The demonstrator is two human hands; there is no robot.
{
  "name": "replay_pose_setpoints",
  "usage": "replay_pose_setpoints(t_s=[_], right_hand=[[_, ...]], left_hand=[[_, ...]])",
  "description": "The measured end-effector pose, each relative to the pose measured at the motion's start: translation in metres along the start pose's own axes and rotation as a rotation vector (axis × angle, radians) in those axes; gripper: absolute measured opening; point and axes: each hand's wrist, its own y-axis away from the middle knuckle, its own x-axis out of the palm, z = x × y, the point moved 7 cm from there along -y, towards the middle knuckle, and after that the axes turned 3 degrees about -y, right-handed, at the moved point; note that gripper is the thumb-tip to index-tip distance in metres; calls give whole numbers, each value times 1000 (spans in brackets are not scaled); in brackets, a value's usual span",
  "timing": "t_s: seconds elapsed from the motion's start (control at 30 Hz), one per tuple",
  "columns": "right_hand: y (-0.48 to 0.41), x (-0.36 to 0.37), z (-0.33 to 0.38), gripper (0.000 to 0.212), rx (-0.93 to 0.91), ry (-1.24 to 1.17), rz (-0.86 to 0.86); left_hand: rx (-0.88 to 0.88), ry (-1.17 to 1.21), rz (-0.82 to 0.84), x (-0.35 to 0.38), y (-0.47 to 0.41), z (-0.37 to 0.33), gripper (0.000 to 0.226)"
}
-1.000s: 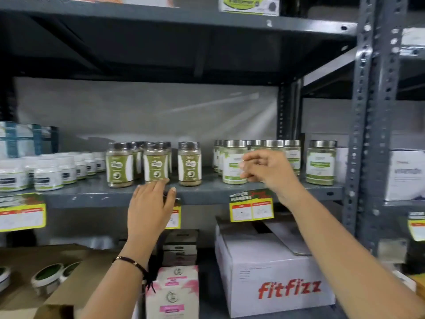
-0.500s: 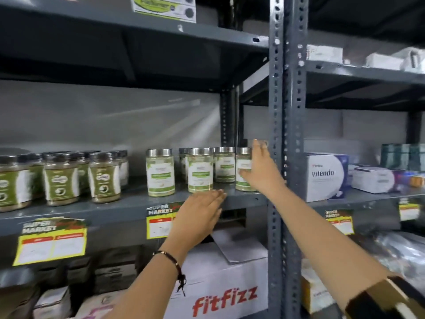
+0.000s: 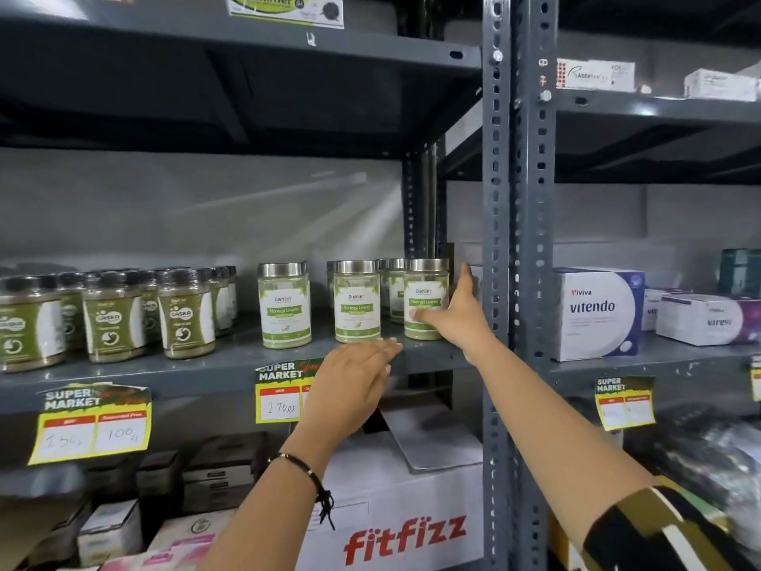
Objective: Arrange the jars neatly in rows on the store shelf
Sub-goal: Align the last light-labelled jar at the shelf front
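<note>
The right hand (image 3: 455,319) is spread around the rightmost silver-lidded glass jar with a white and green label (image 3: 425,298), the thumb lying across the lower front of the label and the fingers (image 3: 466,278) reaching up along its right side, so it grasps that jar at the right end of the grey metal shelf (image 3: 230,360). The jar stands upright, just left of the perforated grey steel upright (image 3: 517,241).

The left hand (image 3: 356,375) is flat and released, palm down, fingertips at the front lip of the shelf just below the middle front jar (image 3: 356,300); it holds nothing. A dark cord bracelet (image 3: 306,471) sits on that wrist.

A third front jar (image 3: 284,304) of the same kind stands apart to the left, with a wider gap beside it than between the other two. More such jars (image 3: 391,288) stand behind the front ones.

Further left on the same shelf is a group of dark-lidded jars with olive-green labels (image 3: 185,317), several deep. Yellow price tags (image 3: 278,395) hang from the shelf lip. Below sits a white cardboard box with red lettering (image 3: 405,533). Right of the upright, a white and purple box (image 3: 597,313) rests on the neighbouring shelf.
</note>
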Motion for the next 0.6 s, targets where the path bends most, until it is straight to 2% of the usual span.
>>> replay_pose_setpoints(t_s=[0.1, 0.23, 0.37, 0.6], right_hand=[[-1, 1, -8, 116, 23, 42, 9], [-6, 1, -11, 86, 40, 1, 32], [-9, 2, -14, 74, 53, -84, 85], [-3, 0, -11, 63, 8, 46, -17]], left_hand=[[-9, 12, 6, 0, 0, 0, 43], [-15, 18, 9, -2, -1, -1, 43], [-32, 27, 7, -4, -1, -1, 43], [-57, 54, 18, -5, -2, -2, 43]])
